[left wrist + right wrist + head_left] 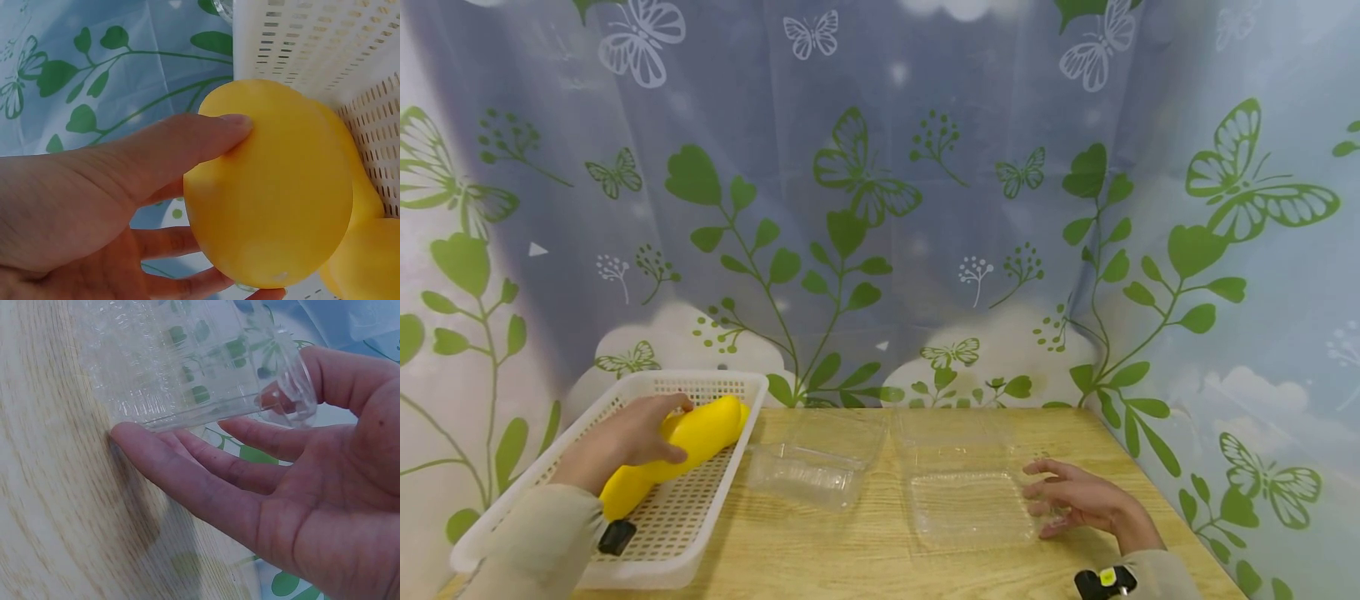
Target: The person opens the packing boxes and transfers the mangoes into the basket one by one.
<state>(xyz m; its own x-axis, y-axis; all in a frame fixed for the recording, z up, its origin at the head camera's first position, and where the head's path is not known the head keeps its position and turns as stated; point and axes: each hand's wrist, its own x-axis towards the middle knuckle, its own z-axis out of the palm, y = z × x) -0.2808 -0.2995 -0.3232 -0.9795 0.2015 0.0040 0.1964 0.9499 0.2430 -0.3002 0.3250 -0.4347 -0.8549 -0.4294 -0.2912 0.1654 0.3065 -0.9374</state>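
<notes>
My left hand (636, 437) grips a smooth yellow mango (275, 187) inside the white basket, thumb on one side and fingers round the other. More yellow mangoes (369, 256) lie against it in the basket. On the right, my right hand (1086, 500) is at the side of a clear plastic clamshell box (970, 508), its fingers spread and extended. The right wrist view shows the fingers (200, 475) along the box's edge, with one bent digit seen through the clear lip. A second clear plastic box (808, 479) stands left of the first, its lid raised.
The white perforated basket (715, 533) stands at the table's left. Both clear boxes rest on the wood-grain table (805, 558) in front of a butterfly-and-leaf patterned curtain (880, 250), which rises along the back and sides. Black bands (1105, 581) sit at the wrists.
</notes>
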